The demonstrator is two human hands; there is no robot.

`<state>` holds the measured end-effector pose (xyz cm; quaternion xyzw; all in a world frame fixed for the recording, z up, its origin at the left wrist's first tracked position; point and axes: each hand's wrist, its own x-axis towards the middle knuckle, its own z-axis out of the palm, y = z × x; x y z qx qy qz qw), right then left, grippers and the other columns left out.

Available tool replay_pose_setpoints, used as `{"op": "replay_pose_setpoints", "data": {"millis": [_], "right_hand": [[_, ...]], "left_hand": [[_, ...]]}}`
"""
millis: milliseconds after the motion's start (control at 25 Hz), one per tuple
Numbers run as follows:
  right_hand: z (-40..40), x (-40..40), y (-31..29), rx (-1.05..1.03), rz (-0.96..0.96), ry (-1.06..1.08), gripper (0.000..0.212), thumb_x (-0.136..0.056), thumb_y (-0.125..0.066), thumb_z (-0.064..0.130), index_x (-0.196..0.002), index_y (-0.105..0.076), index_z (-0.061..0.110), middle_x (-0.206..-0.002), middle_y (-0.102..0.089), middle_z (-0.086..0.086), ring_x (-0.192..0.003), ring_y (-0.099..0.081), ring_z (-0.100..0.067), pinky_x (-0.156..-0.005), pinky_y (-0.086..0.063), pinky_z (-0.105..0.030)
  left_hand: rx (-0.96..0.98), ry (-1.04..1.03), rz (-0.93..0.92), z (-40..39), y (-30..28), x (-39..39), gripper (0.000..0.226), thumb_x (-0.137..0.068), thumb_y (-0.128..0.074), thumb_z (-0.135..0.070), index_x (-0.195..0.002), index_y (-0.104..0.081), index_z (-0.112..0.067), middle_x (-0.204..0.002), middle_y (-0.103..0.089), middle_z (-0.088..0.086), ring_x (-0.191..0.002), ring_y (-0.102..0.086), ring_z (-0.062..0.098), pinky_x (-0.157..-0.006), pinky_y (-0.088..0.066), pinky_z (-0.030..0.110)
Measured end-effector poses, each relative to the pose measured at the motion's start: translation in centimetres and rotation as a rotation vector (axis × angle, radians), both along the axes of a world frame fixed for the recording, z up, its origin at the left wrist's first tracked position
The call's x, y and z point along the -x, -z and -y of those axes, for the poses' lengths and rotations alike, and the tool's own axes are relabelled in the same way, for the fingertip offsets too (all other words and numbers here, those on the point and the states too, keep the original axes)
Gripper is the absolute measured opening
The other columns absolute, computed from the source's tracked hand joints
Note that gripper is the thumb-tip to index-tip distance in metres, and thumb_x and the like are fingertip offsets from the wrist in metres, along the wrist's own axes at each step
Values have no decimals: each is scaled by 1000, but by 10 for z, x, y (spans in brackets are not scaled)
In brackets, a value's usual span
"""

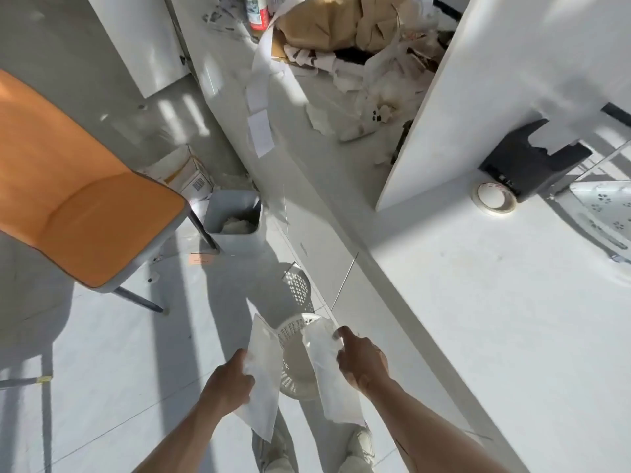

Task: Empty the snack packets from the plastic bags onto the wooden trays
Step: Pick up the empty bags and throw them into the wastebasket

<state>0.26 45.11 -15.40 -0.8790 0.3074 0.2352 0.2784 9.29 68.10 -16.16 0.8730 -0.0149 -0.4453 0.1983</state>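
My left hand (pixel 229 384) grips a flat, clear plastic bag (pixel 264 377) that hangs down over the floor. My right hand (pixel 362 361) holds a second clear plastic bag (pixel 333 380), pinched near its top. Both bags look empty and limp. Between and below them stands a white perforated waste basket (pixel 296 356) on the floor, next to the white table's edge. No snack packets or wooden trays are in view.
An orange chair (pixel 78 199) stands at the left. A grey bin (pixel 234 218) sits on the floor beyond the basket. The white table (pixel 478 302) at right carries a tape roll (pixel 494 199) and a black device (pixel 532 162). Paper and cardboard litter (pixel 341 46) lies at the back.
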Motion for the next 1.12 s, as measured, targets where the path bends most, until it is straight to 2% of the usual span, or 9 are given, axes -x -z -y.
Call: {"op": "replay_pose_setpoints", "data": {"millis": [200,360,440,600,800,920,1000,1120], "right_hand": [[-4,-4,116,-87,-151,94,51,-78,-39,15,-120,-49,42,-99,-75,1,-91,-71,-25,-86,-54,-38],[1,-1,223,-123,-278,175,50,-74,-41,18,-117,-55,40,-97,-75,3,-86,-72,-22,-86,-56,-38],[4,1,269,-129,-306,192,49,-76,-45,17,-118,-58,38,-100,-75,0,-89,-72,-24,-87,-55,-37],[8,-14,355,-137,-301,153,51,-82,-51,15,-130,-58,28,-122,-68,-8,-114,-63,-29,-97,-50,-38],[18,-51,440,-142,-349,119,59,-80,-56,5,-138,-53,19,-123,-69,-10,-119,-61,-26,-100,-49,-34],[19,-71,481,-123,-363,94,47,-80,-56,-1,-126,-60,6,-119,-68,-16,-117,-61,-31,-97,-49,-33],[19,-81,503,-126,-357,76,45,-80,-54,-2,-125,-60,3,-117,-68,-19,-112,-63,-34,-94,-54,-38],[27,-94,527,-124,-336,51,53,-80,-53,-7,-130,-57,7,-122,-65,-19,-114,-61,-36,-94,-54,-43]], "left_hand": [[-36,-25,-44,7,101,9,44,-80,-44,-13,-121,-45,-28,-98,-67,6,-73,-72,23,-68,-56,31],[-47,-15,-50,19,192,19,39,-84,-45,-14,-122,-44,-22,-105,-69,9,-77,-72,25,-73,-57,34],[-40,-31,-65,26,238,22,42,-85,-45,-11,-126,-42,-22,-103,-69,11,-69,-71,24,-73,-57,33],[-26,-64,-74,42,325,20,51,-85,-48,-9,-134,-41,-21,-108,-68,17,-87,-71,33,-82,-57,41],[-55,-59,-69,65,416,-1,60,-82,-50,-11,-140,-37,-20,-109,-69,18,-96,-69,35,-89,-55,43],[-92,-4,-42,82,455,-12,61,-84,-51,-8,-143,-34,-14,-116,-67,19,-112,-61,35,-94,-51,40],[-117,44,-25,91,476,-18,59,-86,-49,-8,-143,-33,-13,-119,-64,19,-115,-58,36,-91,-47,38],[-110,43,-24,95,495,-31,57,-86,-46,-5,-140,-35,-15,-115,-63,17,-109,-60,35,-82,-46,36]]}}
